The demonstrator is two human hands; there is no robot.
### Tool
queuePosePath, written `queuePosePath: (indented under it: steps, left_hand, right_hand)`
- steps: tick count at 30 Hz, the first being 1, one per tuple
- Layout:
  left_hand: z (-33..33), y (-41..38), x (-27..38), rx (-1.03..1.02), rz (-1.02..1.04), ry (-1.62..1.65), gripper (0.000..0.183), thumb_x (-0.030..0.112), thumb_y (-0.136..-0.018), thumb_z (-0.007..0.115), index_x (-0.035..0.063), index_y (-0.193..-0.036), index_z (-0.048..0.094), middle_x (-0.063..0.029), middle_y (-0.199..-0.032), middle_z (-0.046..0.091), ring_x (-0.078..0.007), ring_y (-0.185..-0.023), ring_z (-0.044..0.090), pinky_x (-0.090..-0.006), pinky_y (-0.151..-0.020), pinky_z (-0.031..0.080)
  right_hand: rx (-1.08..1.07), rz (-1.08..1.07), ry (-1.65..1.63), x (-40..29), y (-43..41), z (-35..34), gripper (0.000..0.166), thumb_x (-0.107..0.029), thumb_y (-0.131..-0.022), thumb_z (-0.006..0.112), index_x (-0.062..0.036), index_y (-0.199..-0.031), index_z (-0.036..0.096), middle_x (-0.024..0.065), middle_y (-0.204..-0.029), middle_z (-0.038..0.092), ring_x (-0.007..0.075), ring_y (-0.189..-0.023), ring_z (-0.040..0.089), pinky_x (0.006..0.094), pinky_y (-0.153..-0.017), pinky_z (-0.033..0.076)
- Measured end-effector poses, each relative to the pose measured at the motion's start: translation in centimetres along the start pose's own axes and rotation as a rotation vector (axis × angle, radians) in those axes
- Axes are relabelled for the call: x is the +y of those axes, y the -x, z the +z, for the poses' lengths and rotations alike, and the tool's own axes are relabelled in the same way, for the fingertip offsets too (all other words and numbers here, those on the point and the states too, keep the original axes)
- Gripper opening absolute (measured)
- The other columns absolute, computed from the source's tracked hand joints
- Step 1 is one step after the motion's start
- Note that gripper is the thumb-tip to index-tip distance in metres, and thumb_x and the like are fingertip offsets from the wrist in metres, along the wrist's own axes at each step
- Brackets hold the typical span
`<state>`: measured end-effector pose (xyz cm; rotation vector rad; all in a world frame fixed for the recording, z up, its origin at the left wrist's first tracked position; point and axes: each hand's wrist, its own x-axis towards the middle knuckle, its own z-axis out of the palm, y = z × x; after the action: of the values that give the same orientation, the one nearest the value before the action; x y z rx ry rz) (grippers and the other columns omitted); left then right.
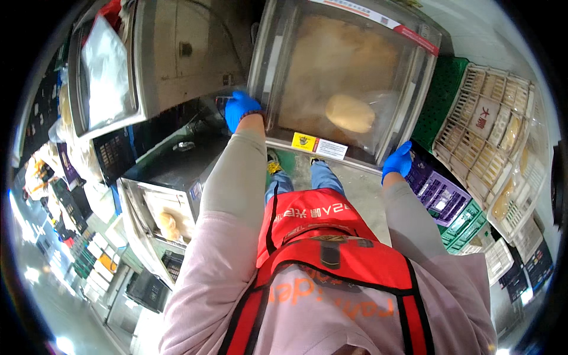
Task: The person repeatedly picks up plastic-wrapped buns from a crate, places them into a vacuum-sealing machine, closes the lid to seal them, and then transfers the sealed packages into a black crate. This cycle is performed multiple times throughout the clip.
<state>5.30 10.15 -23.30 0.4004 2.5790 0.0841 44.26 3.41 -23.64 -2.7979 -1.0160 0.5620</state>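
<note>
Before me is a chamber vacuum sealer with a clear lid (326,155), its frame bearing printed labels. Through the lid I see a pale yellow oval item (350,113) in a clear plastic bag (384,104), at the chamber's near right. My left hand (242,108), in a blue glove and slightly blurred, grips the lid's left edge. At the near right corner my right hand (398,160), also gloved in blue, holds the lid's edge with the thumb up. The fingers' undersides are hidden on both hands.
On the right, a white plastic crate (452,106) of packaged goods stands near stacked purple (437,199) and green crates (466,226). To the left are a metal cabinet (195,62), clear plastic film (104,71) and a black-topped unit (164,164) with an item inside.
</note>
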Motion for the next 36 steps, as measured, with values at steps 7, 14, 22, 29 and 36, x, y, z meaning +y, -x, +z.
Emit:
queuePosePath:
  steps: [7,14,22,29,36]
  left_hand:
    - [-1.3,0.5,-0.2,-0.061,-0.029,0.103,0.047,0.035,-0.09,0.03,0.0035,-0.099,0.063,-0.0204,-0.107,0.059,-0.0353,-0.098,0.057,-0.0438,-0.083,0.046]
    - [-0.2,-0.8,-5.4,-0.069,0.417,1.071,0.043,0.036,-0.087,0.052,-0.0018,-0.107,0.056,-0.0241,-0.11,0.056,-0.0372,-0.104,0.053,-0.0411,-0.087,0.042]
    - [-6.1,4.3,-34.6,-0.325,0.29,1.098,0.035,0.02,-0.088,0.056,-0.0007,-0.116,0.053,-0.0094,-0.106,0.059,-0.0167,-0.097,0.056,-0.0285,-0.085,0.044]
    - [-14.2,-2.7,-61.9,0.081,-0.691,2.052,0.075,0.046,-0.081,0.059,0.0035,-0.134,0.027,-0.0163,-0.135,0.036,-0.0288,-0.118,0.042,-0.0386,-0.095,0.039]
    - [-15.4,-13.7,-68.3,0.04,-0.457,2.328,0.071,0.062,-0.08,0.042,0.0143,-0.132,0.038,-0.0047,-0.136,0.04,-0.0247,-0.12,0.041,-0.0378,-0.101,0.032]
  right_hand:
    - [0.063,-0.031,-0.017,-0.2,0.6,0.4,0.064,-0.048,-0.093,0.023,0.0036,-0.11,0.057,0.0244,-0.113,0.054,0.0385,-0.102,0.053,0.0422,-0.087,0.043]
    - [0.28,-0.579,0.543,12.6,-13.0,7.3,0.04,-0.026,-0.094,0.032,-0.0026,-0.121,0.049,0.0115,-0.126,0.05,0.0293,-0.111,0.05,0.0382,-0.091,0.04]
    - [0.392,-0.383,0.613,-3.5,4.9,-1.1,0.04,-0.029,-0.09,0.036,-0.0112,-0.124,0.048,0.011,-0.127,0.05,0.0328,-0.107,0.052,0.0408,-0.086,0.044]
    - [0.39,-1.109,0.843,-4.1,4.3,2.8,0.041,-0.012,-0.087,0.039,-0.0051,-0.128,0.042,0.014,-0.132,0.043,0.0306,-0.113,0.049,0.0393,-0.092,0.042]
    - [0.045,-0.852,0.665,-8.4,16.0,6.6,0.037,-0.015,-0.085,0.045,-0.0024,-0.119,0.05,0.0215,-0.118,0.053,0.0333,-0.103,0.056,0.0402,-0.086,0.045]
